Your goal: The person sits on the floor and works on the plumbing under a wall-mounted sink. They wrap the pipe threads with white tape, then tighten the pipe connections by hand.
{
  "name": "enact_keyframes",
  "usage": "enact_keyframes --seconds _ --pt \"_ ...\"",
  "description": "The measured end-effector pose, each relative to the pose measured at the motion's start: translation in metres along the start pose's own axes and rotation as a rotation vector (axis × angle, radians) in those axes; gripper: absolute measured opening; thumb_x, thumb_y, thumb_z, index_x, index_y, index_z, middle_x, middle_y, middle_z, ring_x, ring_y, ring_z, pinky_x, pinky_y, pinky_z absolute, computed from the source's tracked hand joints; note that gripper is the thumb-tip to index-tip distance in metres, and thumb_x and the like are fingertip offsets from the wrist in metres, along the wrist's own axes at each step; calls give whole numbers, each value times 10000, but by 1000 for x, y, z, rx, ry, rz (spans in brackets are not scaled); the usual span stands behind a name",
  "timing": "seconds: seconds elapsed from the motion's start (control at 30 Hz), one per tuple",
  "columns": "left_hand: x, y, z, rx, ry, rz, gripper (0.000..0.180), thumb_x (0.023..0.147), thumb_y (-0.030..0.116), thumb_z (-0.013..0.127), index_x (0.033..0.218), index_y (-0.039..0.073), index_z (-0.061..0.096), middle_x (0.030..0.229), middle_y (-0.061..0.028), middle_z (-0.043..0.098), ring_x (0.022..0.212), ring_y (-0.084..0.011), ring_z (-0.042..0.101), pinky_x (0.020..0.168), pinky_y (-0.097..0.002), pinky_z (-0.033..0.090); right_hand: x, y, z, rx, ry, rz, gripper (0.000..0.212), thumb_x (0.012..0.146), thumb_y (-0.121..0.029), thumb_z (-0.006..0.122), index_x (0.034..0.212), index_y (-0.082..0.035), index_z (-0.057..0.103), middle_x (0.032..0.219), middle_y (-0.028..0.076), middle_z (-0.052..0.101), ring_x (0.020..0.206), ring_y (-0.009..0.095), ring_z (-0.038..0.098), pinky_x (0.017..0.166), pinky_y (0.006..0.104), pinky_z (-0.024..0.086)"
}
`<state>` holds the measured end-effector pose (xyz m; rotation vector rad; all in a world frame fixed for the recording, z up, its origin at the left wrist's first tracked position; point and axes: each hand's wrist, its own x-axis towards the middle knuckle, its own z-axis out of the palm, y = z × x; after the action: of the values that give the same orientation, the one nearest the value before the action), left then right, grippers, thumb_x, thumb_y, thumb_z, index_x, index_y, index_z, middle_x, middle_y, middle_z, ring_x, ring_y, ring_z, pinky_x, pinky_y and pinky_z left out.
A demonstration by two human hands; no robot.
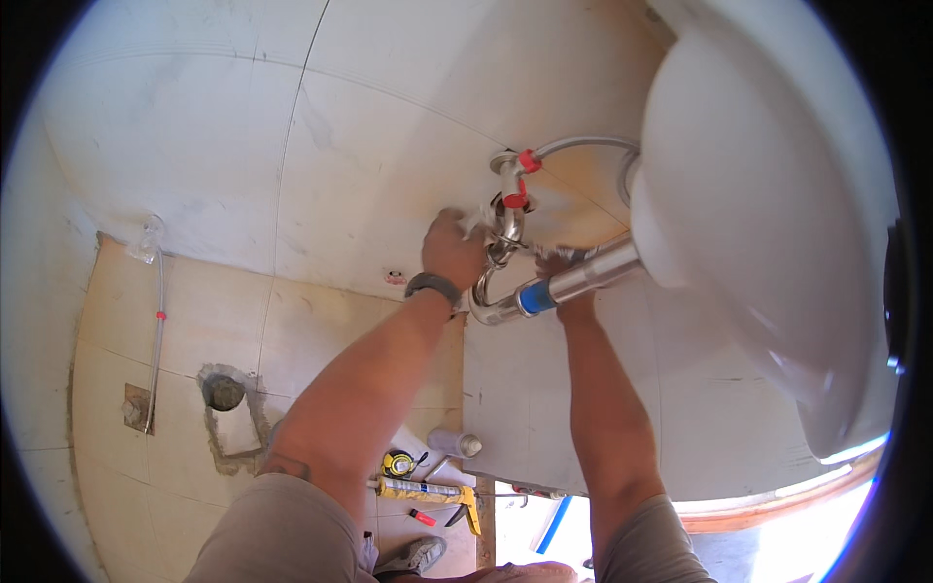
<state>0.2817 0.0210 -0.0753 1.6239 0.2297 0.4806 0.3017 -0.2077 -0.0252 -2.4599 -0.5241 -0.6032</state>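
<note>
Under the white washbasin [768, 185], a chrome drain pipe [598, 272] with a blue band [535, 297] runs to a curved chrome trap [496, 309], which bends up toward the wall. My left hand [454, 248], a dark band on its wrist, is closed beside the trap's upper bend [510, 228]. A blurred white scrap [476, 222] shows at its fingers. Partly behind the drain pipe, my right hand [567, 264] reaches toward the same bend; the pipe hides most of its fingers. Just above is a chrome valve [510, 180] with red parts.
A grey hose [588, 142] links the valve to the basin. On the floor lie a yellow caulking gun [423, 489], a tape measure [398, 462], a white canister [455, 444] and a red object [422, 517]. A floor drain hole [225, 393] and another hose [158, 330] are at left.
</note>
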Motion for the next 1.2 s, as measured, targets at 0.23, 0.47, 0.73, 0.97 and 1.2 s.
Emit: enact_keyframes --seconds 0.23,0.47,0.73,0.97,1.2 --pt "-46 -10 -81 706 -668 -23 410 923 305 690 1156 -33 690 1230 -278 701 1190 -419 660 1003 -499 542 -174 -60 -47 127 143 619 240 889 -126 732 1041 54 691 842 199 756 692 252 744 595 369 576" --pt "-202 137 -145 695 -1085 717 360 860 242 761 1101 -11 671 1161 -189 652 1099 -379 663 980 -474 551 -289 -178 -133 589 194 870 231 928 -69 722 1114 54 663 882 142 764 798 194 752 664 306 589" --pt "-347 242 -164 475 -838 1015 432 837 153 823 1207 -7 666 1258 -179 630 1151 -365 640 1022 -446 531 -357 -273 -217 589 30 667 278 950 -159 740 1147 35 707 939 69 739 872 129 663 811 315 528" --pt "-360 206 -169 -29 -1238 487 340 947 164 802 1212 -21 698 1010 -132 751 897 -224 718 852 -351 572 -401 -283 -243 1193 47 680 307 934 -141 778 1187 12 694 1018 92 752 938 158 707 833 330 561" --pt "-362 205 -181 97 -1328 318 346 986 209 763 1229 -28 699 1016 -125 740 886 -184 696 814 -340 557 -422 -280 -228 1155 -5 571 322 942 -136 784 1222 -1 699 1078 90 754 1011 167 705 914 333 556"
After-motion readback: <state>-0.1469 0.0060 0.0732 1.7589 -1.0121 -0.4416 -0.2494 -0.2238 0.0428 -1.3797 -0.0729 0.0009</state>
